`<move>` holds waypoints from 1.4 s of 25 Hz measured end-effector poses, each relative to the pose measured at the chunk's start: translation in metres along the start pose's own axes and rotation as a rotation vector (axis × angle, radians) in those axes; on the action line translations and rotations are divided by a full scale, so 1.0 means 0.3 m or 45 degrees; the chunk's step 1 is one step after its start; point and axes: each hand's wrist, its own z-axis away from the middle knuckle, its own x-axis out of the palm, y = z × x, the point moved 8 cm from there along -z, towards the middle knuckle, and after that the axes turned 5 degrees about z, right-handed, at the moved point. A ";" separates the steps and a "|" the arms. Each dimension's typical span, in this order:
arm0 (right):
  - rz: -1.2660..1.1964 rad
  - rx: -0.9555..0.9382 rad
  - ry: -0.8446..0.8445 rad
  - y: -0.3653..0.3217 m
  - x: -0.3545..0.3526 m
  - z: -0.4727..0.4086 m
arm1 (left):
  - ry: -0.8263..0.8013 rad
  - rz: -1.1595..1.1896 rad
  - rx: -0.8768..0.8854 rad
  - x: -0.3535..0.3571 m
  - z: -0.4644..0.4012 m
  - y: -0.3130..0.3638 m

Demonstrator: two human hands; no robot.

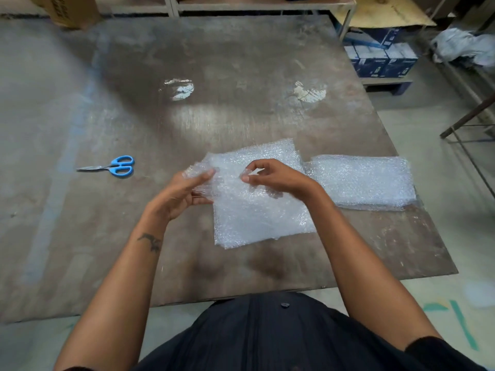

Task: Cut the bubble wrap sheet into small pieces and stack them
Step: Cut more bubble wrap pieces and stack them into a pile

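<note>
A clear bubble wrap sheet (257,210) lies in front of me on the brown table (187,62), its left edge lifted and crumpled. My left hand (184,194) grips that lifted edge between thumb and fingers. My right hand (273,176) pinches the wrap near the sheet's upper middle with curled fingers. A flat stack of bubble wrap pieces (361,180) rests to the right, near the table's edge. Blue-handled scissors (109,166) lie closed on the table to the left, apart from both hands.
Blue and white boxes (380,57) sit on a low shelf beyond the table's right side. A cardboard box (67,12) stands at the far left. Metal frame legs (466,124) and a crumpled cloth (460,46) are at the right.
</note>
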 end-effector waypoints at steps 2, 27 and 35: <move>0.023 0.127 -0.018 0.066 -0.092 0.032 | 0.107 0.009 0.066 0.046 -0.026 -0.007; 0.457 0.517 1.210 0.874 -1.027 0.500 | -0.033 -1.303 0.410 1.108 -0.436 -0.293; 1.178 0.269 0.893 0.722 -0.713 0.269 | 0.029 -1.983 0.924 1.216 -0.427 -0.312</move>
